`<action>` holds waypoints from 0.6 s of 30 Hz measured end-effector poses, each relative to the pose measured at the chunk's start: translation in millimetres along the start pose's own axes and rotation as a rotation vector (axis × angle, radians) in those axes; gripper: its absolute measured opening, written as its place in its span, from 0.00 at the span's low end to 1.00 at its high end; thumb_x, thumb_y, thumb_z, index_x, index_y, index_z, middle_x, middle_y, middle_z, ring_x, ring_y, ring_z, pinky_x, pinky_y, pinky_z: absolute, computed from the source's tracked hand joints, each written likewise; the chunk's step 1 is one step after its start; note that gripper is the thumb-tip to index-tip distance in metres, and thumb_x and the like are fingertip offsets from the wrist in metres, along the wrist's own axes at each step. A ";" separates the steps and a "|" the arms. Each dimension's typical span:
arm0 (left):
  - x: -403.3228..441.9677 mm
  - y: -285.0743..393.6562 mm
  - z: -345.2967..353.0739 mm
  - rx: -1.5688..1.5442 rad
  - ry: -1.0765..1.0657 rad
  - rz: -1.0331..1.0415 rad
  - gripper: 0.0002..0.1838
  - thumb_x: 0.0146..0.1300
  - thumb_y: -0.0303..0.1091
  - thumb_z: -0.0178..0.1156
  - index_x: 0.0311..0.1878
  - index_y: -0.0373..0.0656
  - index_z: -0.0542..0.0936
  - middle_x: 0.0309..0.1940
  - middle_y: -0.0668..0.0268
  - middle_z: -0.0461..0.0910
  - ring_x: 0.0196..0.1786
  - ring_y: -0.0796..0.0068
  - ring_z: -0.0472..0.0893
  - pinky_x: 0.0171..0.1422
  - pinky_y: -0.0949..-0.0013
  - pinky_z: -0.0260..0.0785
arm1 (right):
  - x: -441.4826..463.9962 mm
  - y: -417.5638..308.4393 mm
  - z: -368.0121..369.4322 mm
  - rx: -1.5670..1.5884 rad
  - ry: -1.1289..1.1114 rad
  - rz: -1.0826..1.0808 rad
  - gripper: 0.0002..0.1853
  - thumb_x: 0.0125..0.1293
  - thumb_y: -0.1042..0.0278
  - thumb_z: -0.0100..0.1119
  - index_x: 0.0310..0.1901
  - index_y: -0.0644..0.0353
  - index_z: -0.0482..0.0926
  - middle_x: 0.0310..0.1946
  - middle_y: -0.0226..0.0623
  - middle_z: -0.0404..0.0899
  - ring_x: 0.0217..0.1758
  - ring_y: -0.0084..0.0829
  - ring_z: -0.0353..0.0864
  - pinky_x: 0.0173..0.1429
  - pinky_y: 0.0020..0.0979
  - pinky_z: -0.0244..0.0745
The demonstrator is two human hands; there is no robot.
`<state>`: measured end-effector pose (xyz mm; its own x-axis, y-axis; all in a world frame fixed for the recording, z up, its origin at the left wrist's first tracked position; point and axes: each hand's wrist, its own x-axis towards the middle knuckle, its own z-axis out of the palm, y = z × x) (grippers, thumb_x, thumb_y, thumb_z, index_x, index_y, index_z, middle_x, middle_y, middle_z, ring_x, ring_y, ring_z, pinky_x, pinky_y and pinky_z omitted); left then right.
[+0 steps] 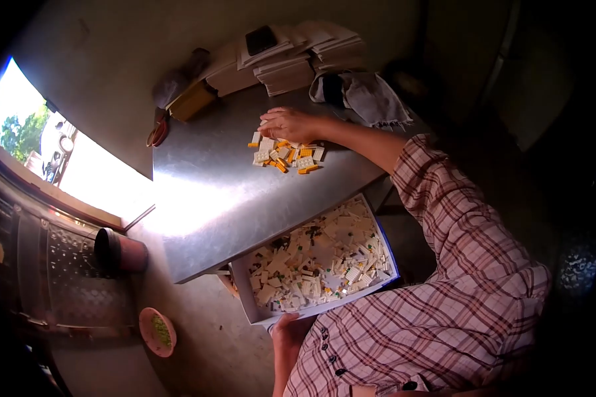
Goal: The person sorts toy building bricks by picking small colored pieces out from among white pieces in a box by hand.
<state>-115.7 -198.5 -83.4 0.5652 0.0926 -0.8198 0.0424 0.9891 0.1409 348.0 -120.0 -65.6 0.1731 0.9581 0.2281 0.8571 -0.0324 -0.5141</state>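
On the metal table [212,159] lies a small pile of white and yellow toy building bricks [281,156]. My right hand [290,124] is over the pile's far side, its fingers curled down around bricks; a whitish piece shows at the fingertips, and the palm is hidden. Below the table edge, a shallow white box [244,291] with a blue outer side holds many loose bricks, mostly white or cream, with a few green and dark bits. At the box's near rim is my left hand [287,325], closed on it, the thumb on top and the other fingers hidden.
Stacks of paper [281,73], a dark phone [261,41] and a grey cloth [371,99] line the table's back. Scissors [157,131] lie at its far left corner. On the floor stand a bucket [129,255] and a pink bowl [151,324] with green contents.
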 end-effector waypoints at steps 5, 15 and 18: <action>12.0 14.1 1.2 -0.033 -0.061 -0.093 0.22 0.49 0.28 0.54 0.48 0.25 0.69 0.46 0.46 0.76 0.52 0.48 0.75 0.65 0.52 0.65 | -42.0 -25.2 -1.1 0.045 0.056 0.044 0.25 0.71 0.48 0.45 0.60 0.56 0.72 0.65 0.49 0.64 0.70 0.47 0.57 0.72 0.41 0.51; 30.9 13.7 -20.9 -0.072 -0.026 0.093 0.30 0.46 0.29 0.56 0.54 0.25 0.65 0.50 0.44 0.72 0.54 0.42 0.73 0.67 0.46 0.62 | -101.7 -117.0 24.5 -0.067 0.249 0.017 0.24 0.69 0.52 0.51 0.59 0.61 0.71 0.60 0.45 0.69 0.65 0.43 0.63 0.68 0.39 0.59; 27.9 12.3 -19.6 -0.065 -0.010 0.106 0.30 0.46 0.29 0.57 0.54 0.26 0.65 0.50 0.45 0.72 0.55 0.43 0.73 0.68 0.46 0.62 | -115.3 -149.2 25.2 0.094 0.255 -0.065 0.22 0.65 0.58 0.57 0.55 0.65 0.72 0.55 0.47 0.71 0.63 0.44 0.64 0.67 0.39 0.60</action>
<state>-115.6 -181.5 -115.4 0.5716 0.1963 -0.7967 -0.0713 0.9792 0.1900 188.0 -218.5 -36.0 0.2459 0.8543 0.4580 0.8239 0.0647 -0.5631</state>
